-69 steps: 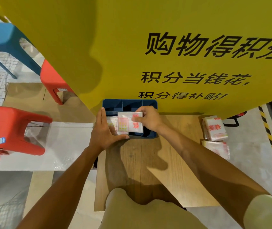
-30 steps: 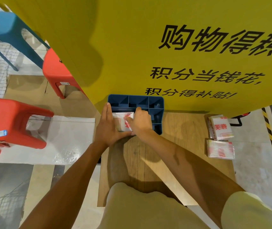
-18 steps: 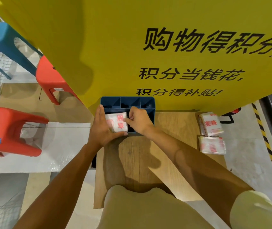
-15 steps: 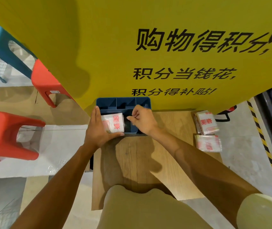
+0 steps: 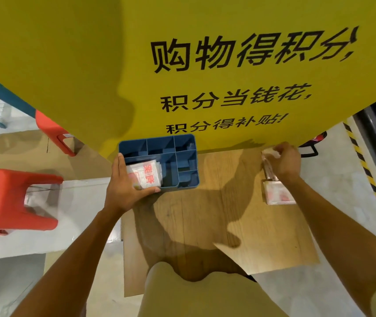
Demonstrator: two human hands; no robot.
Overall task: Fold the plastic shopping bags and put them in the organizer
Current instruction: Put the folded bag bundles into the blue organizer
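Organizer [image 5: 183, 143]: on the board [image 5: 216, 213], just beyond the left hand [image 5: 125, 186], which grips its near-left corner.
Folded bags [image 5: 146, 173]: in the organizer's near-left compartment, beside the left hand's fingers.
1 folded bag [image 5: 268, 164]: pinched by the right hand [image 5: 285, 161], well right of the organizer.
Another folded bag [image 5: 277, 193]: on the board, just nearer than the right hand.
Sign [image 5: 205, 65]: behind the organizer and both hands.
Stools [image 5: 11, 197]: left of the left hand.
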